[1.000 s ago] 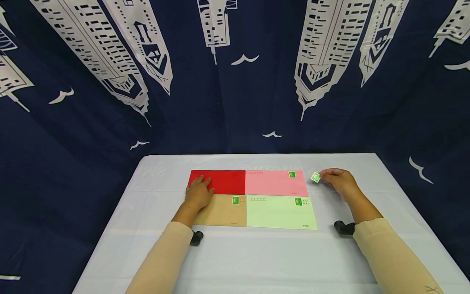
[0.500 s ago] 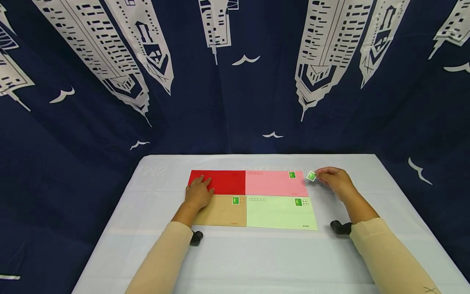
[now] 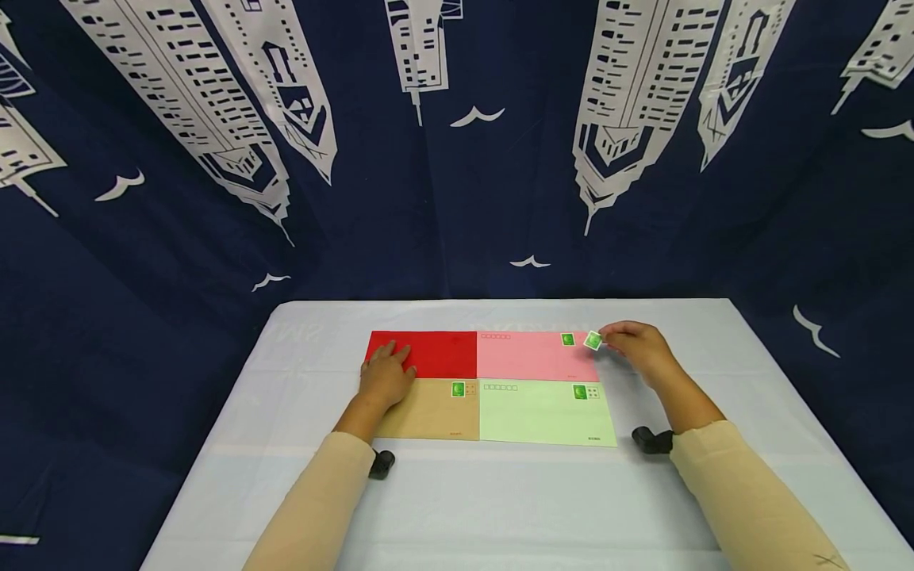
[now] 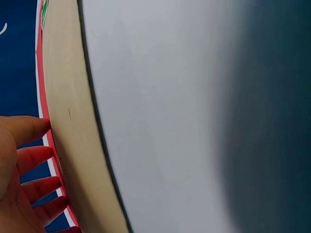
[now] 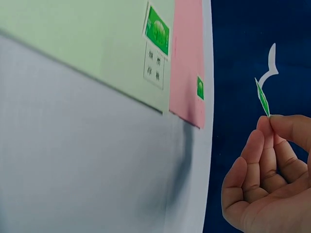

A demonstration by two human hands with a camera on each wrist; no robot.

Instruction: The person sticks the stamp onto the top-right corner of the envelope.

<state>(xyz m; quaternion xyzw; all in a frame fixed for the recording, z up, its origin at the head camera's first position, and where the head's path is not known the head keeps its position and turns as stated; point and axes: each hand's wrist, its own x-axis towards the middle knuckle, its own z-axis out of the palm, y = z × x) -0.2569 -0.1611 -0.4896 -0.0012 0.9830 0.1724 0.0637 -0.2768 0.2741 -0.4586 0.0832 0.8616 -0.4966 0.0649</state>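
Pinched by one corner between the thumb and fingertip of my right hand (image 3: pixel 639 349) is a small green postage stamp (image 3: pixel 593 340) with a white border; the right wrist view shows this stamp (image 5: pixel 262 99) nearly edge-on. It is held above the right edge of a pink envelope (image 3: pixel 531 357), which bears a green stamp (image 3: pixel 567 339) near its top right. My left hand (image 3: pixel 386 376) rests with spread fingers on a red envelope (image 3: pixel 446 354). Below lie a tan envelope (image 3: pixel 428 412) and a light green envelope (image 3: pixel 546 416), each with a green stamp at its upper right.
The envelopes lie edge to edge in two rows on a white-covered table (image 3: pixel 500 507). Behind it hangs a dark blue cloth (image 3: pixel 443 198) printed with white buildings and birds. A black device (image 3: pixel 382 464) shows at the left wrist, another black device (image 3: pixel 651 440) at the right.
My right hand has moved left with the pinched stamp, from beside the pink envelope to over its right edge. The left hand has stayed in place on the red envelope.
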